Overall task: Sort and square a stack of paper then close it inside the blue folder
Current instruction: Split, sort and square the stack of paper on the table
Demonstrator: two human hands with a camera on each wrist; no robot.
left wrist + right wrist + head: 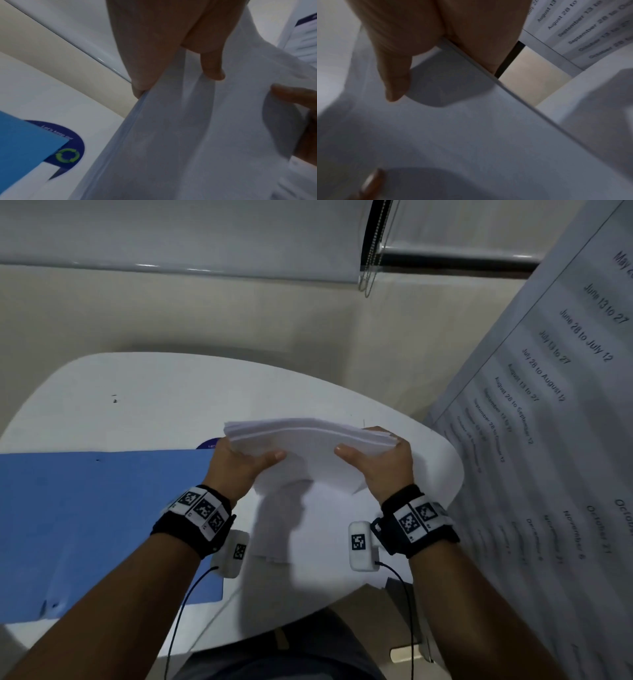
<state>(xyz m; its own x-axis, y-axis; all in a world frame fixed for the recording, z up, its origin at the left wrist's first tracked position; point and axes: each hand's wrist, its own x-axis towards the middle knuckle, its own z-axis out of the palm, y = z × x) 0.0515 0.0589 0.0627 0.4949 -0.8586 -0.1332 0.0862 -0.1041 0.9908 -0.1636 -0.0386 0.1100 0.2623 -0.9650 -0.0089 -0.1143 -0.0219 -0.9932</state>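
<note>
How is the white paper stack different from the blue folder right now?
The paper stack is white, while the blue folder is blue. The stack is held up off the table by the left hand and right hand, bowed; the folder lies flat, untouched. Both are thin, flat stationery.

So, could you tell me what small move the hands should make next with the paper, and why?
Probably tap the stack edge-down on the table to square it. Both the left hand and right hand hold it by its sides above the table, and its far edge looks fanned and uneven. The folder lies open to the left, ready afterwards.
</note>
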